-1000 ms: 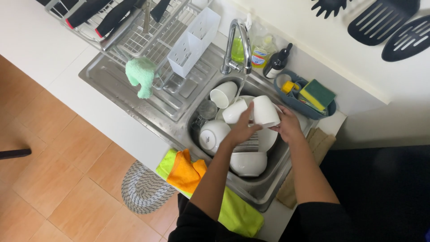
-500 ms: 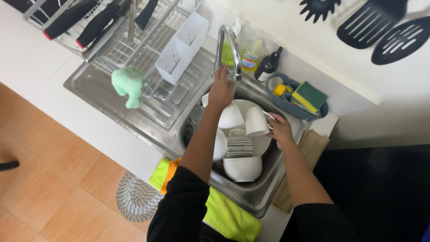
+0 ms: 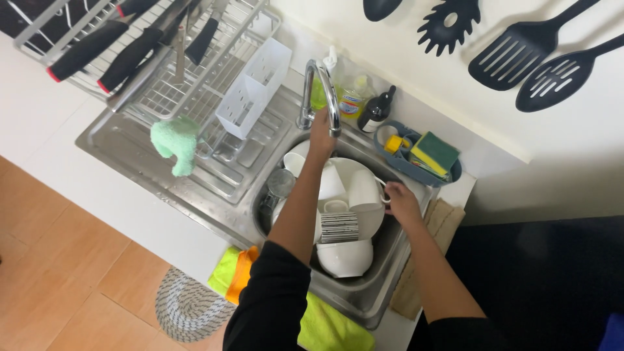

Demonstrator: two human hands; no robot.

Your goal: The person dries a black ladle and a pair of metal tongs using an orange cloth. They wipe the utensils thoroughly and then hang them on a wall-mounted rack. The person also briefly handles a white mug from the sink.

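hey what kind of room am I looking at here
Most likely a home kitchen, at the sink: a steel sink full of white dishes, a curved faucet that the left hand touches, a wire dish rack, and black cooking utensils on the wall.

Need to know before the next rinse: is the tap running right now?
Cannot tell. The left hand is up at the tap, but no stream shows under the spout; the hand and arm cover that spot.

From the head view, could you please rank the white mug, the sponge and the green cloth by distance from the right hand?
1. White mug: in the sink, the right hand is at its handle.
2. Sponge: in the blue caddy behind the sink, just above the hand.
3. Green cloth: hanging off the dish rack, far across the sink.
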